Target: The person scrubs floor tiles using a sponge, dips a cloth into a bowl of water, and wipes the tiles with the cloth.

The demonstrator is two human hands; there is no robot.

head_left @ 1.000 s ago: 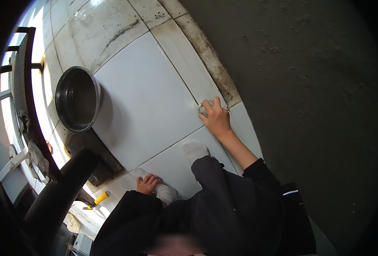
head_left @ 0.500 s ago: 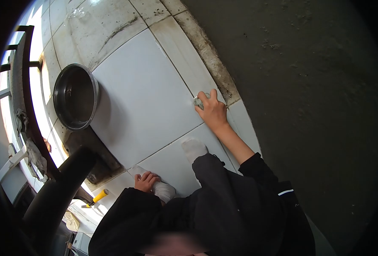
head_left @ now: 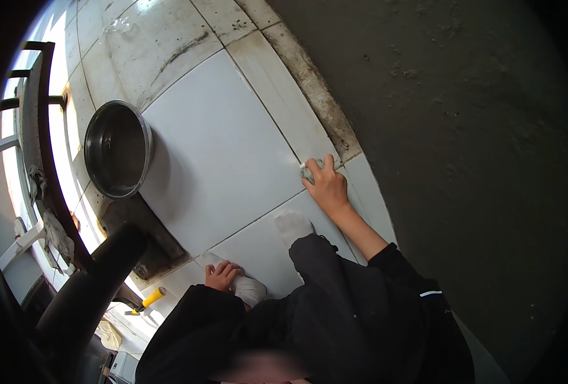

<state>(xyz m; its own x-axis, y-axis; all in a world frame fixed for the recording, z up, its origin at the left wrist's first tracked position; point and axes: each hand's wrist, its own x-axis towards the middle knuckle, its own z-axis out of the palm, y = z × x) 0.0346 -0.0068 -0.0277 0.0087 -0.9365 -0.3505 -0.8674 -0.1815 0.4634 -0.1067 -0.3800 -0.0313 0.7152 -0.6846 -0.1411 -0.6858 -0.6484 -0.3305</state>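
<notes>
My right hand (head_left: 327,187) presses a small grey-green scouring pad (head_left: 310,170) onto the white floor tiles, at the joint beside the large square tile (head_left: 220,147). Fingers curl over the pad and partly cover it. On my left foot, in a white sock (head_left: 251,289), rests my left hand (head_left: 224,276) with its fingers apart and nothing in them. My other socked foot (head_left: 293,227) is on the tile between the two hands. A metal basin (head_left: 144,176) stands at the tile's left side; what looks like water lies in it.
Dark grey flooring (head_left: 457,160) spreads along the right, past a dirty, rough tile edge (head_left: 319,93). At left are a black post (head_left: 92,275) on a dark base plate (head_left: 158,237), a yellow-handled tool (head_left: 154,296) and a dark metal frame (head_left: 34,128). Stains mark the far tiles.
My right hand has slid with the pad a short way along the tile joint, toward my body. The view has shifted slightly. My left hand stays on the foot.
</notes>
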